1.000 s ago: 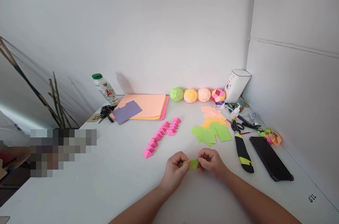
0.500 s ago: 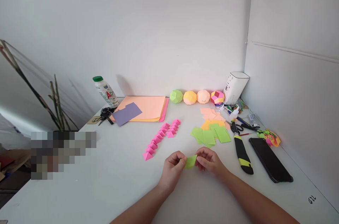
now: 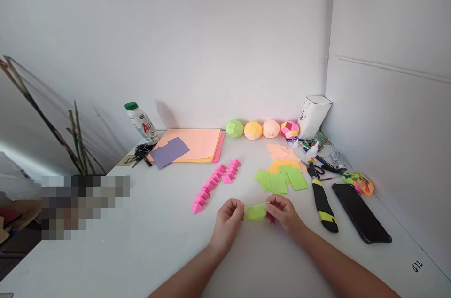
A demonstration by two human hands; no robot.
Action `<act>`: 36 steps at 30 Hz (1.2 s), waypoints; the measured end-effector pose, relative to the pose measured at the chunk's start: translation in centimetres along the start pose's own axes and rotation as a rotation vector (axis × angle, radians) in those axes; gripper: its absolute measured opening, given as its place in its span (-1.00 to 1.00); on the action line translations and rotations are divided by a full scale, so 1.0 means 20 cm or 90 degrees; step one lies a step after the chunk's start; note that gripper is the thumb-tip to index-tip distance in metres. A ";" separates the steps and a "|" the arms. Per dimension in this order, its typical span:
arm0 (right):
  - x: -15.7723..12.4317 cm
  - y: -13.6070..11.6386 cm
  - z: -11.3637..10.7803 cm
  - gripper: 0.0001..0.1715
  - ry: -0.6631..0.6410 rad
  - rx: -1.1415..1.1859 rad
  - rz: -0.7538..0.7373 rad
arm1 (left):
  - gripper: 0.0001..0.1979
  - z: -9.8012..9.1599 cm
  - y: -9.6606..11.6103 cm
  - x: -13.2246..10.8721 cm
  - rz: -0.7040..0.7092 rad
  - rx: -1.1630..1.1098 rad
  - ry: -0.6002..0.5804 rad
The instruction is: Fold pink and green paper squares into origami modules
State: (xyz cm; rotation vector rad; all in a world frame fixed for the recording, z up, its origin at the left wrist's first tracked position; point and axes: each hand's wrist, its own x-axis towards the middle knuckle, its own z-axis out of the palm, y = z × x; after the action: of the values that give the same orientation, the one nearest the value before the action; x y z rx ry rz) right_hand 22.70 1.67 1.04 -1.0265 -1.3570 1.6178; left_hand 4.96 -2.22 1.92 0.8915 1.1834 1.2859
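Observation:
A small green paper piece is stretched between my two hands above the white table. My left hand pinches its left end between thumb and fingers. On its right end, the thumb and fingers of my right hand are closed. Green paper sheets lie spread beyond my right hand, partly over orange ones. Pink folded pieces stand in two slanting rows beyond my left hand.
A cutter and a black phone lie to the right, scissors behind. Paper balls line the wall beside a white container. Large paper sheets, keys and a bottle are at the back left.
My hands have moved slightly apart, and more of the green paper now shows between them. My right hand has shifted a little to the right.

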 end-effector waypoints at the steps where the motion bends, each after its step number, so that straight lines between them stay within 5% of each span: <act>1: 0.00 0.00 0.00 -0.68 -0.001 0.002 -0.001 | -0.72 0.00 0.00 0.00 -0.003 -0.001 0.003; 7: 0.00 0.02 0.00 -0.68 -0.027 -0.004 -0.011 | -0.71 0.02 -0.01 -0.01 -0.014 -0.015 -0.078; 36: -0.01 0.02 0.00 -0.69 -0.093 -0.094 -0.024 | -0.74 0.01 0.01 -0.01 -0.109 -0.137 -0.127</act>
State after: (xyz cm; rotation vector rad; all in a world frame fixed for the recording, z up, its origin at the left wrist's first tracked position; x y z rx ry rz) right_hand 22.74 1.52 0.64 -0.9770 -1.6036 1.6106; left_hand 5.09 -2.32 2.26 0.7250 0.9248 1.1334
